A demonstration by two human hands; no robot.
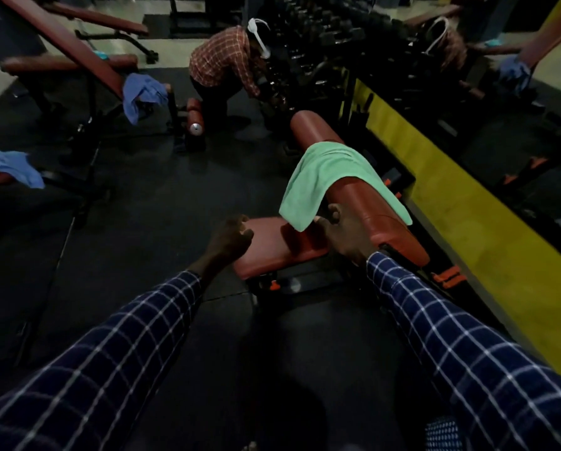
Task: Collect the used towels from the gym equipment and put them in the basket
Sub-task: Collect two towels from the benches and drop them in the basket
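A green towel [324, 177] is draped over the inclined back of a red padded bench [370, 203] ahead of me. My right hand [344, 232] is at the towel's lower near corner, its fingertips touching the hanging edge; whether it pinches the cloth is unclear. My left hand [230, 239] hovers over the near end of the bench seat [272, 245] with loosely curled fingers, holding nothing. A blue towel [142, 92] hangs on a second bench at the upper left. Another blue towel [9, 166] lies on a bench at the left edge. No basket is in view.
A person in a checked red shirt [227, 63] bends over a dumbbell rack [311, 43] at the back. A yellow ledge [468, 203] under a wall mirror runs along the right. Black rubber floor [162, 206] stretches between the benches.
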